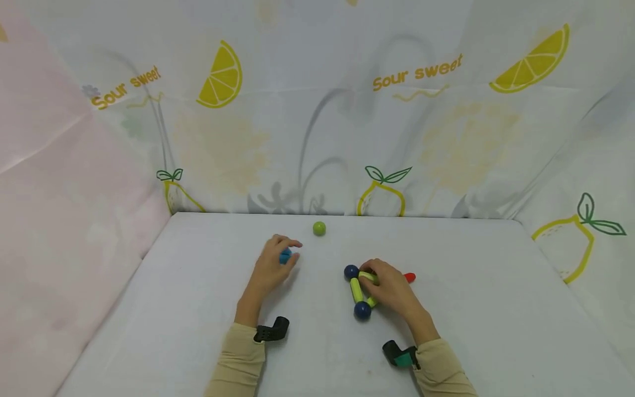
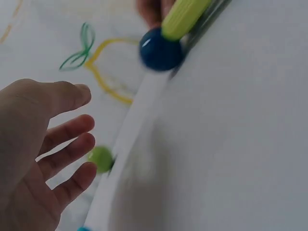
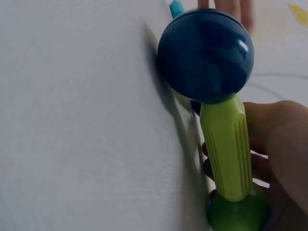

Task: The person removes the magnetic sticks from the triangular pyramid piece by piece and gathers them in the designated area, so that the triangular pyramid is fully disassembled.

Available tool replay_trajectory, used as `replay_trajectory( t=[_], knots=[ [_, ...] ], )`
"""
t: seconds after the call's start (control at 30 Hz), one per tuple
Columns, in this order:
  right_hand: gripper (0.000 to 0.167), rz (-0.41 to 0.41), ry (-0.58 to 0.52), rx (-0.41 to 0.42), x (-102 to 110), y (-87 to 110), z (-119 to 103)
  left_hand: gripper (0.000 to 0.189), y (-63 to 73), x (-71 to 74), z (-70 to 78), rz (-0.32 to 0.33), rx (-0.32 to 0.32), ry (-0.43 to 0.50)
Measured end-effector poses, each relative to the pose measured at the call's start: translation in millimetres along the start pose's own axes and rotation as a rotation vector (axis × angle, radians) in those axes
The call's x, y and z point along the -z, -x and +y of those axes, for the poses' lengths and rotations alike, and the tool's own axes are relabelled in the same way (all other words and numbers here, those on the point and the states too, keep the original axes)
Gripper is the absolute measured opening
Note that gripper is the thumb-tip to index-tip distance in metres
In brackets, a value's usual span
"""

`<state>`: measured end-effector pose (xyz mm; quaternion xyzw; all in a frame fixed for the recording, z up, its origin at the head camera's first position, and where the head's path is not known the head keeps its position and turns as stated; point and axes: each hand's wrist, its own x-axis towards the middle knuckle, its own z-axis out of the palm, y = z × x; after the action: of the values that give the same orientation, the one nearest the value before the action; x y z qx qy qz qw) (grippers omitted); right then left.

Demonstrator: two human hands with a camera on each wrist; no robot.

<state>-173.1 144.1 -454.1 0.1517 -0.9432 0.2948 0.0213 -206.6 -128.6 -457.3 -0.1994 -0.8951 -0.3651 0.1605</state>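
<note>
My right hand (image 1: 394, 288) grips a ball-and-rod toy structure on the table, thumb and fingers round an upper yellow-green rod (image 1: 368, 277). Another rod (image 1: 356, 290) links two navy balls (image 1: 362, 310) on the structure's left side. A red rod (image 1: 409, 277) pokes out beyond the hand, and in the right wrist view a green ball (image 3: 239, 215) sits at a rod's end, by the palm. My left hand (image 1: 270, 264) hovers with loosely bent, spread fingers over a blue piece (image 1: 285, 256), which the hand partly hides. In the left wrist view nothing lies between that hand's fingers.
A light green ball (image 1: 319, 228) rests near the back edge of the white table (image 1: 198, 309). Behind it rises a cloth backdrop (image 1: 307, 138) printed with lemons, with more cloth at both sides.
</note>
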Motion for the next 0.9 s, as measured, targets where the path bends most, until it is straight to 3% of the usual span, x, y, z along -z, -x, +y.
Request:
replay_trajectory(
  t=[0.17,0.23,0.33,0.43,0.6,0.77,0.9],
  knots=[
    [0.018,-0.005,-0.007,0.036,-2,-0.3,0,0.031,-5.2,-41.6,41.5,-0.33,-0.112,0.035],
    [0.018,0.003,-0.012,0.047,-2,-0.1,-1,0.034,-4.0,-52.5,49.4,-0.381,-0.111,0.029],
    [0.018,0.022,-0.004,0.036,1,1.0,1,0.035,-3.5,-61.0,53.9,-0.375,-0.121,0.05],
    [0.018,0.046,0.002,0.01,3,1.5,2,0.032,-2.9,-57.1,51.4,-0.363,-0.122,0.108],
    [0.022,0.076,0.047,0.009,8,2.9,0,0.031,-2.5,-47.5,45.5,-0.437,-0.07,0.17],
    [0.02,0.007,0.038,0.111,10,8.9,-18,0.035,-1.8,-41.4,41.2,-0.481,-0.084,0.185],
    [0.022,-0.076,0.064,0.137,5,12.4,-28,0.034,-0.9,-41.4,38.7,-0.454,-0.114,0.185]
  ],
)
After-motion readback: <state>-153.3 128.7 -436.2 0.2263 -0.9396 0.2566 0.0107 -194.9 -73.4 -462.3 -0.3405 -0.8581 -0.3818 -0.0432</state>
